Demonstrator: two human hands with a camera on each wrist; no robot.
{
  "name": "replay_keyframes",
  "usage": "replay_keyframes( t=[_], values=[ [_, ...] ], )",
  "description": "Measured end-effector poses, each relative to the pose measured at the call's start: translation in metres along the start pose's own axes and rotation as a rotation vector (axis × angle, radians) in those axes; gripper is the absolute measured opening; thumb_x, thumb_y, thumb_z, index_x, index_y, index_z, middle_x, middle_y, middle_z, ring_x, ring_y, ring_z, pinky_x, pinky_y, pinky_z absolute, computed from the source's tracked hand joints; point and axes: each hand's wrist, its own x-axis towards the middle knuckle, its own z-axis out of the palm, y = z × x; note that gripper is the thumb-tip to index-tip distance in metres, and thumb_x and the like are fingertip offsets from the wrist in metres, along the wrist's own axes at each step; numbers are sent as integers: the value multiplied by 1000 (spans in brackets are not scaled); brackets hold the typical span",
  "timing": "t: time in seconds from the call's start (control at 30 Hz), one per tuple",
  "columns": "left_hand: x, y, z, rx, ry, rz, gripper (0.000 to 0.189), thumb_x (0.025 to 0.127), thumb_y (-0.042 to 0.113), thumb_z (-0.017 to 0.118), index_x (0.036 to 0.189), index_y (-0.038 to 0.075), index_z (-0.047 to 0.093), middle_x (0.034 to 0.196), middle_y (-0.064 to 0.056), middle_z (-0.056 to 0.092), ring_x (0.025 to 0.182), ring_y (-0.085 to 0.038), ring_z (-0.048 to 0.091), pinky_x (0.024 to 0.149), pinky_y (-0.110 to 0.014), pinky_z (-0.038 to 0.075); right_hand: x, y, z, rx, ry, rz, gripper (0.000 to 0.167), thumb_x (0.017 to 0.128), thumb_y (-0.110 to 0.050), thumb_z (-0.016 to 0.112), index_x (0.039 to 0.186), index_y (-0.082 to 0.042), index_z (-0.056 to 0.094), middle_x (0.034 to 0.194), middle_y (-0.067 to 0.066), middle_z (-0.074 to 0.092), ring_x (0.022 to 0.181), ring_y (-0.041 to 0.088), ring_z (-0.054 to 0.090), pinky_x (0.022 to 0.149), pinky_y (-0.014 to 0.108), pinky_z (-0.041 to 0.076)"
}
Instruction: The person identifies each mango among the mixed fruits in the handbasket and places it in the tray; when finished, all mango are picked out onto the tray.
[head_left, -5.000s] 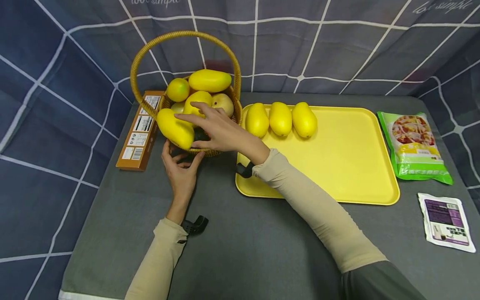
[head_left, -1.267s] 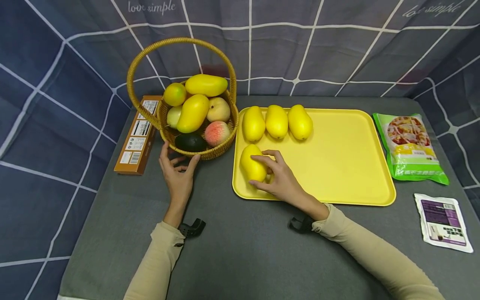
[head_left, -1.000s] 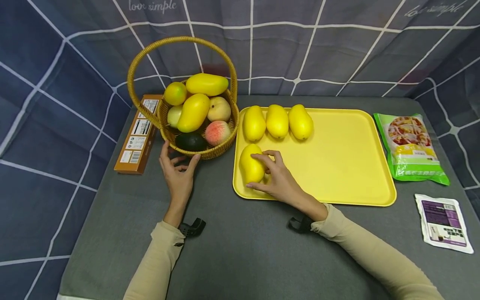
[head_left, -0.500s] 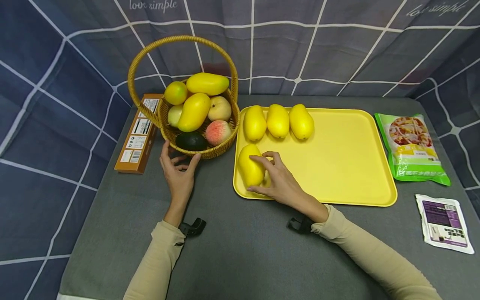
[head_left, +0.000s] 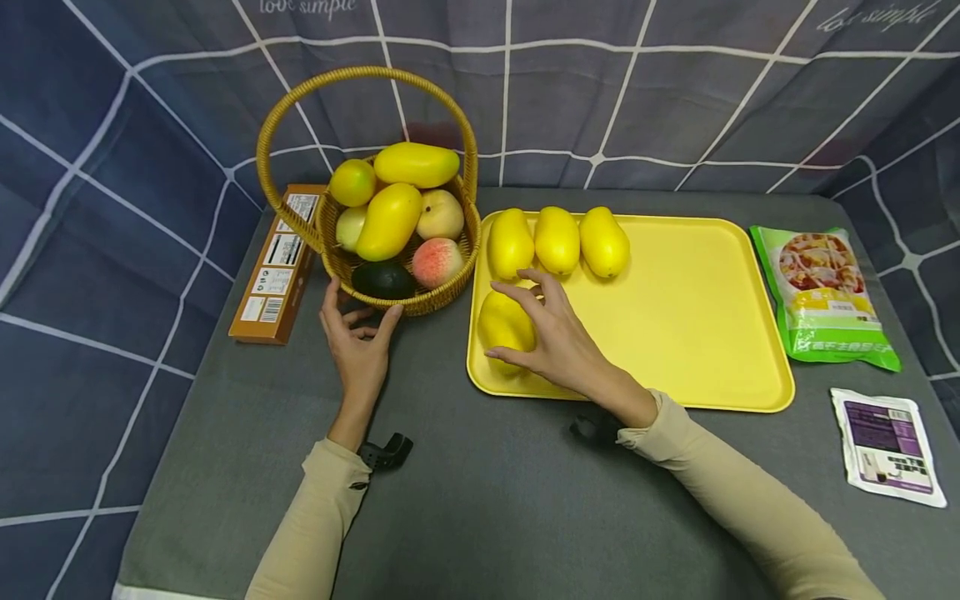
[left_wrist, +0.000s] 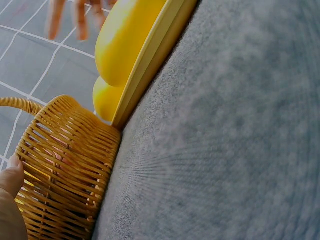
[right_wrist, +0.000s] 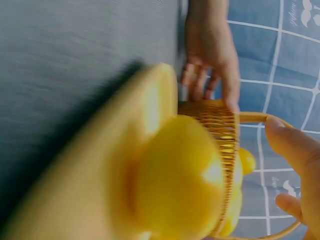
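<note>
My right hand (head_left: 566,337) hovers over the yellow tray (head_left: 675,317), thumb and fingers spread around a yellow mango (head_left: 504,323) without gripping it. In the right wrist view, that hand (right_wrist: 302,160) stays apart from the nearest mango (right_wrist: 177,175). Three more mangoes (head_left: 558,242) stand side by side along the tray's back left. My left hand (head_left: 358,354) touches the near side of a wicker basket (head_left: 442,298), its thumb at the rim and index finger stretched along the left. Inside lie two mangoes (head_left: 390,221), an avocado (head_left: 382,280), a peach (head_left: 437,263) and other round fruit.
An orange-brown box (head_left: 273,275) lies left of the basket, partly behind its handle. To the tray's right are a green food bag (head_left: 828,292) and a white and purple packet (head_left: 888,446). A dark checked curtain (head_left: 570,100) borders the grey table (head_left: 450,500).
A mango has gone from over the basket to the tray's front left with my right hand. That hand's fingers have just opened and lifted off it. My left hand stays at the basket.
</note>
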Motion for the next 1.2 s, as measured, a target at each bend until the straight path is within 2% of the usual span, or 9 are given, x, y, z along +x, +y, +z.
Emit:
replay_keyframes(
  t=[0.07,0.3,0.5,0.67,0.83,1.07,1.2],
  values=[
    [0,-2,0,6,1,-1,81,86,8,75,151,2,27,140,-24,35,106,-45,53,71,-16,44,10,-4,-1,19,-8,-10,81,74,-41,86,142,-20,49,143,19,36,121,30,45,100,44,42],
    [5,-31,0,32,22,6,85,84,14,78,153,13,28,141,-15,37,104,-36,56,70,-17,45,56,-14,3,128,-72,-13,75,80,-42,81,144,-20,48,142,15,40,128,26,41,105,43,39],
    [4,-35,-2,37,13,-8,85,84,22,79,153,19,28,140,-7,39,104,-31,57,71,-18,47,92,-20,11,181,-135,-89,70,84,-41,77,144,-20,48,139,8,45,127,19,43,106,37,39],
    [4,-34,-1,32,8,-15,85,85,21,78,153,19,28,141,-7,38,105,-32,57,71,-16,47,106,-23,16,149,-147,-103,71,84,-44,76,144,-20,48,140,9,44,130,21,40,108,37,37],
    [4,-30,0,44,10,-12,85,85,15,78,153,14,28,141,-14,38,104,-35,56,70,-16,45,116,-24,19,103,-164,-127,69,85,-44,74,144,-18,48,141,9,43,131,23,39,108,40,36],
    [3,1,-2,30,2,-9,81,86,9,75,151,1,27,140,-24,36,105,-45,54,71,-15,45,145,-23,21,44,-175,-99,69,85,-44,75,144,-17,49,147,14,39,135,28,36,111,45,27],
    [1,3,-2,32,-3,-11,81,86,9,76,150,1,27,139,-24,37,105,-45,55,71,-15,45,161,-21,24,57,-211,-61,69,86,-43,74,145,-18,48,152,12,37,141,27,33,115,43,25]
  ],
)
